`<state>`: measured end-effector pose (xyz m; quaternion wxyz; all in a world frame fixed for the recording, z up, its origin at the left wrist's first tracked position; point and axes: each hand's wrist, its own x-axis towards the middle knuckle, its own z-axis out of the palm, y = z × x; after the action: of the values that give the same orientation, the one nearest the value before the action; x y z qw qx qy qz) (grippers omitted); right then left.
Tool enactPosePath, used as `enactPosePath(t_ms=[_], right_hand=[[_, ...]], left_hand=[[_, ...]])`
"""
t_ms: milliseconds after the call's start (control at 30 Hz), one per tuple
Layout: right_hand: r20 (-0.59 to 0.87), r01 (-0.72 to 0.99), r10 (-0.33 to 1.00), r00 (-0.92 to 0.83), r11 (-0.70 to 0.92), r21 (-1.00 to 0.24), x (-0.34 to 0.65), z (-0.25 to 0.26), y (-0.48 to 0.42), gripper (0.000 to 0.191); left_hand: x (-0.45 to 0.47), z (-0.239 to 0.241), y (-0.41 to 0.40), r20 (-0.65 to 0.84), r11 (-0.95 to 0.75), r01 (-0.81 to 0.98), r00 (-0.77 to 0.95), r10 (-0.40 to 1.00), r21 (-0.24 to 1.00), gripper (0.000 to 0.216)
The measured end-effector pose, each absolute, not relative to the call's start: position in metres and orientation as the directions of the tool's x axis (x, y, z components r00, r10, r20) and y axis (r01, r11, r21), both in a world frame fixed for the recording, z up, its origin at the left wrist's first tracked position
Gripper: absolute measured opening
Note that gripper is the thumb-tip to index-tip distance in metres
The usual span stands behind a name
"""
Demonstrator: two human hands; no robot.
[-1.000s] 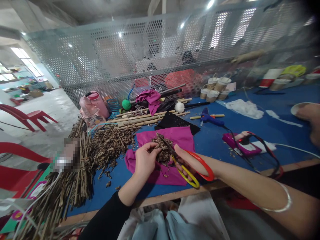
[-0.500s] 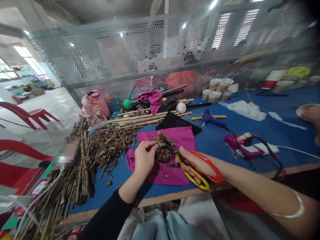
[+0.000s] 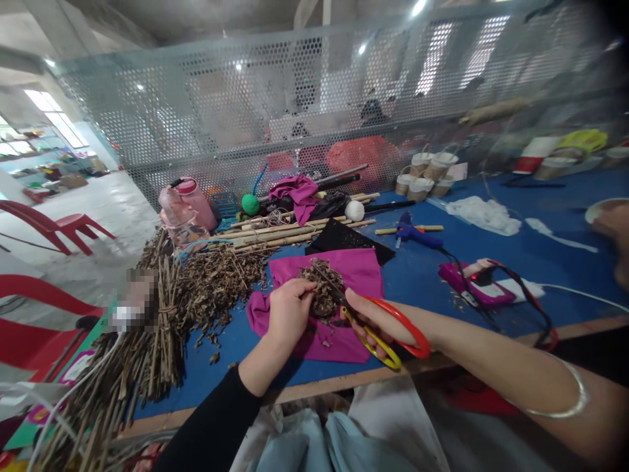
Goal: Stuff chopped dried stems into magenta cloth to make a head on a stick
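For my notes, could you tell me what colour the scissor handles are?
One red, one yellow, on the scissors in the right hand; head view.

A pink water jug [image 3: 189, 204], bamboo sticks [image 3: 289, 231], a blue glue gun [image 3: 413, 233] and paper cups [image 3: 426, 177] crowd the blue bench [image 3: 515, 252] below a perforated metal screen [image 3: 206, 111].

A blue table [image 3: 491, 262] carries a magenta cloth [image 3: 354, 275] at centre. At 9 o'clock lie dry twigs [image 3: 216, 288]; at 12, bamboo sticks [image 3: 289, 231], a black cloth [image 3: 344, 237] and a glue gun [image 3: 413, 233]. At 1, paper cups [image 3: 425, 177]; at 3, a white rag [image 3: 484, 213] and a pink box [image 3: 474, 285]
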<state>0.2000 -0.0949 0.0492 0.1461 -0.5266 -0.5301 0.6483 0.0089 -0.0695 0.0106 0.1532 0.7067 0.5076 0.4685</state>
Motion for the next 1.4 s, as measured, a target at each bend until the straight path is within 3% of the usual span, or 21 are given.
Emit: enactPosePath(t_ms=[133, 300, 600, 733, 900, 1100, 1267, 1400], right_hand=[[-0.489, 0.453, 0.784, -0.383, -0.303, -0.839, 0.198, 0.04, -0.09, 0.068], [-0.376, 0.468, 0.849, -0.372, -0.179, -0.865, 0.197, 0.04, -0.094, 0.06], [-0.521, 0.222, 0.718, -0.46, -0.476, -0.851, 0.218, 0.052, -0.107, 0.063], [-0.529, 0.212, 0.711, -0.463, -0.491, -0.845, 0.232, 0.056, -0.12, 0.066], [-0.512, 0.232, 0.708, -0.486, -0.461, -0.857, 0.227, 0.058, -0.123, 0.061], [-0.603, 0.356, 0.696, -0.39, -0.49, -0.796, 0.207, 0.069, -0.109, 0.065], [-0.547, 0.501, 0.759, -0.353, -0.341, -0.796, 0.199, 0.056, -0.097, 0.067], [-0.308, 0.511, 0.847, -0.433, -0.05, -0.858, 0.197, 0.044, -0.093, 0.061]], left_hand=[[0.006, 0.008, -0.069, 0.533, -0.485, 0.606, 0.115, 0.838, 0.631, 0.024], [0.006, 0.007, -0.068, 0.485, -0.415, 0.678, 0.098, 0.869, 0.607, 0.02], [0.007, 0.013, -0.073, 0.442, -0.371, 0.572, 0.016, 0.897, 0.731, 0.013], [0.009, 0.012, -0.072, 0.468, -0.369, 0.569, -0.031, 0.883, 0.735, 0.013], [0.01, 0.014, -0.073, 0.475, -0.417, 0.548, 0.04, 0.879, 0.725, 0.013], [0.009, 0.013, -0.077, 0.318, -0.301, 0.416, 0.03, 0.948, 0.858, 0.031], [0.008, 0.009, -0.076, 0.339, -0.32, 0.418, 0.032, 0.94, 0.85, 0.022], [0.008, 0.006, -0.076, 0.364, -0.33, 0.463, 0.017, 0.931, 0.823, 0.017]])
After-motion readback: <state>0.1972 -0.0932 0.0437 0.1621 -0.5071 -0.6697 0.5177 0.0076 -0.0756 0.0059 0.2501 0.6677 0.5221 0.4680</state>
